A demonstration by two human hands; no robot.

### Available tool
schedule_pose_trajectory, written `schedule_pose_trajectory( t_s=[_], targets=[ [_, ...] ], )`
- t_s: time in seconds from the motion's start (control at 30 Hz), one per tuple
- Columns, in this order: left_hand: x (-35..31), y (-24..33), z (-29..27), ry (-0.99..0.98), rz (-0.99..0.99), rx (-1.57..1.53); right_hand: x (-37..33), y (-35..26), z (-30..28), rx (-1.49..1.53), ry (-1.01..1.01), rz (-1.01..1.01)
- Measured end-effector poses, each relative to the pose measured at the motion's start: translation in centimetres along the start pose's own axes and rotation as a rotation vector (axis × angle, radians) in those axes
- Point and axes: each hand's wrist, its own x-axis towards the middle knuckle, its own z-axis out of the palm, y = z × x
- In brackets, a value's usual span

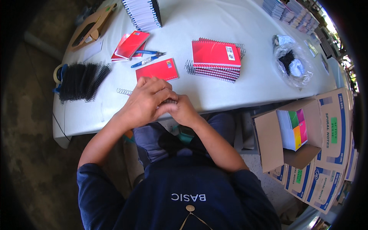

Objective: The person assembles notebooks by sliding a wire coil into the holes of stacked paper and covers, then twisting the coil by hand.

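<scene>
While both hands press together at the table [214, 96] edge, the left hand [147, 100] and right hand [183, 110] clench a small wire-bound notebook [171, 101], almost hidden between the fingers. A slipping thumb could bend its spiral. Blue pliers [149, 56] lie well beyond.

Seen from a single head-worn fisheye camera, looking steeply down over the wearer's chest onto the near edge of a white bench [214, 23]. Close on both hands at centre frame; bench edges bowed toward the dark rim, cardboard boxes [329, 126] at lower right.
</scene>
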Motion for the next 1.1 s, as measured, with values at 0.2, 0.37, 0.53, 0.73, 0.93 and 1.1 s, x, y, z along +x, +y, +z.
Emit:
schedule_pose_trajectory(
  t_s=[0.2,0.37,0.53,0.73,0.93,1.1],
  targets=[
    [0.1,0.1,0.3,-0.017,0.028,-0.010,0.0,-0.2,-0.2,-0.088,0.009,0.065],
    [0.2,0.9,-0.1,-0.039,0.020,0.014,-0.1,-0.1,-0.2,-0.054,0.037,0.041],
    [-0.1,0.8,0.2,-0.002,0.013,0.124,0.3,-0.2,-0.1,-0.070,0.025,0.056],
    [1.2,1.8,-1.1,0.151,-0.088,0.206,0.0,-0.6,-0.6,0.019,0.140,-0.074],
    [4.6,4.0,2.8,0.882,-0.539,-0.962,1.2,-6.6,-4.2,0.401,0.632,-0.489],
    [10.4,3.7,2.0,1.178,-0.247,-0.334,1.2,-9.0,-10.4,0.258,0.526,-0.525]
  ],
)
